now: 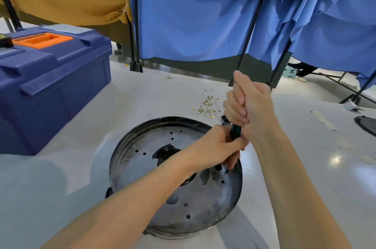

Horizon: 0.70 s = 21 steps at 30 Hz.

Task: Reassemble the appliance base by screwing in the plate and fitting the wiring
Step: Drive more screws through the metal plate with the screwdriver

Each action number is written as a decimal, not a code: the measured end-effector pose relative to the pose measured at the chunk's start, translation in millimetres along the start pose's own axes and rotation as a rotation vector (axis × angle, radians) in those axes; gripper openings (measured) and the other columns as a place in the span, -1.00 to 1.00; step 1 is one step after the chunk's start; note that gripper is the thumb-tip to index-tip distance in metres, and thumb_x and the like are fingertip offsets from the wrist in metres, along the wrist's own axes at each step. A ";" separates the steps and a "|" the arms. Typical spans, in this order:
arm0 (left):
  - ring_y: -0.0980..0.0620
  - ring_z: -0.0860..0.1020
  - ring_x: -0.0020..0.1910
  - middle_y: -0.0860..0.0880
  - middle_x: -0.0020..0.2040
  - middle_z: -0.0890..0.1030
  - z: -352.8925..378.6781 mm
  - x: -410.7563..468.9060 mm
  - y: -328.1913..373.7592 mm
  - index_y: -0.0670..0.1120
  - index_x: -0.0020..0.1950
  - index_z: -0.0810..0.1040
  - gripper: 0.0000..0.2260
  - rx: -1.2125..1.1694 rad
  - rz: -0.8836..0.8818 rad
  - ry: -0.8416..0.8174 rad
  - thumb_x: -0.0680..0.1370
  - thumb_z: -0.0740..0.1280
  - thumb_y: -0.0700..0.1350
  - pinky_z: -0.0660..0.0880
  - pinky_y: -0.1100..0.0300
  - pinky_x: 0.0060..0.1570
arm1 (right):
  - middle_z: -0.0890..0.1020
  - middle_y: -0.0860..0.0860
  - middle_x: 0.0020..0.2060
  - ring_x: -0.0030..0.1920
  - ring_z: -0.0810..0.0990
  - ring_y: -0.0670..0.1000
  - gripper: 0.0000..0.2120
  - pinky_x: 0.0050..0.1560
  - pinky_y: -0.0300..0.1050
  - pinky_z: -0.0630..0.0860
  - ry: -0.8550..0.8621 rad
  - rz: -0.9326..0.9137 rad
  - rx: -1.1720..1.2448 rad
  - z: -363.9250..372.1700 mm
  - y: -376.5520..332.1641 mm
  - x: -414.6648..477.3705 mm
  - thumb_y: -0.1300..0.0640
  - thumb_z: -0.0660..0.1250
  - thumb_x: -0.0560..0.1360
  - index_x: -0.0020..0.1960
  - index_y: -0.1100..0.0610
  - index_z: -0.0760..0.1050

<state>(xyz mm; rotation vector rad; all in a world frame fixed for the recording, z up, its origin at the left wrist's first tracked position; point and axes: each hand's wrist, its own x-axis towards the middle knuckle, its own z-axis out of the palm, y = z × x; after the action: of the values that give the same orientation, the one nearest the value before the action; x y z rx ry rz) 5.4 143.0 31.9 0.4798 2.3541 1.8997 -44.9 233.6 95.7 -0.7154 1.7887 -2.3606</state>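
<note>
The round appliance base (130,169) lies on the white table with a perforated metal plate (207,200) set inside its dark rim. A screwdriver (235,131) with a green and black handle stands nearly upright over the plate's right edge. My right hand (246,104) grips the top of the handle in a fist. My left hand (219,147) holds the lower shaft close to the plate, and its fingers hide the tip. Screws (172,225) sit at the plate's near and left edges. A pile of thin wires with brass terminals (208,104) lies beyond the base.
A blue toolbox (53,86) with an orange tray stands at the left. Blue curtains (203,15) on black stands hang behind the table. A dark round part (366,124) lies at the right edge. A small black piece (225,119) sits near the wires.
</note>
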 end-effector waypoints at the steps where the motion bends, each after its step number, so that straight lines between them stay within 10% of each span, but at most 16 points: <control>1: 0.03 0.41 -0.51 -0.10 -0.47 0.49 1.4 0.3 0.1 -0.10 -0.18 0.41 -0.81 -0.010 0.015 0.019 0.63 0.22 -0.13 0.37 0.25 -0.42 | 0.20 0.01 -0.72 -0.73 0.12 -0.04 -0.38 -0.59 -0.38 0.11 0.115 -0.064 -0.055 2.2 2.2 -1.6 0.14 0.14 0.65 -0.59 0.15 0.23; 6: 0.01 0.38 -0.50 -0.05 -0.51 0.47 1.9 -2.2 2.7 -0.04 -0.31 0.38 -0.78 0.069 0.045 -0.059 0.54 0.17 -0.20 0.33 0.19 -0.43 | 0.35 -0.03 -0.72 -0.68 0.35 -0.01 -0.36 -0.58 -0.24 0.29 0.597 -0.354 -0.454 14.6 16.5 -14.5 0.08 0.06 0.65 -0.61 0.16 0.29; 12: -0.08 0.37 -0.44 -0.16 -0.47 0.45 -0.6 -0.7 4.4 -0.14 -0.35 0.34 -0.65 0.052 0.005 -0.108 0.65 0.17 -0.15 0.38 0.12 -0.28 | 0.28 0.03 -0.72 -0.74 0.21 -0.01 -0.39 -0.67 -0.31 0.18 -0.367 0.227 0.139 -16.9 -12.2 -1.2 -0.03 0.21 0.58 -0.61 0.14 0.27; 14: -0.09 0.37 -0.45 -0.17 -0.48 0.44 -0.3 0.4 4.5 -0.14 -0.36 0.35 -0.65 0.051 -0.005 -0.107 0.64 0.17 -0.15 0.38 0.16 -0.32 | 0.23 0.00 -0.75 -0.76 0.11 -0.05 -0.37 -0.69 -0.37 0.06 -0.421 0.238 0.197 -17.1 -11.0 0.1 0.04 0.15 0.61 -0.64 0.14 0.25; 21: -0.01 0.47 -0.44 -0.15 -0.44 0.48 -2.6 -5.5 0.0 -0.13 -0.29 0.40 -0.71 -0.029 0.009 -0.070 0.64 0.17 -0.19 0.44 0.15 -0.31 | 0.24 0.09 -0.71 -0.71 0.22 0.02 -0.37 -0.60 -0.27 0.17 0.380 -0.259 -0.341 16.4 13.7 -10.9 0.15 0.06 0.66 -0.58 0.31 0.25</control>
<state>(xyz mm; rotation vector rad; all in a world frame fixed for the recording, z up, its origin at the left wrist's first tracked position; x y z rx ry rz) 10.0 139.0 31.8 0.5460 2.2818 1.8858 -31.2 218.7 82.9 -0.5911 2.4348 -2.5150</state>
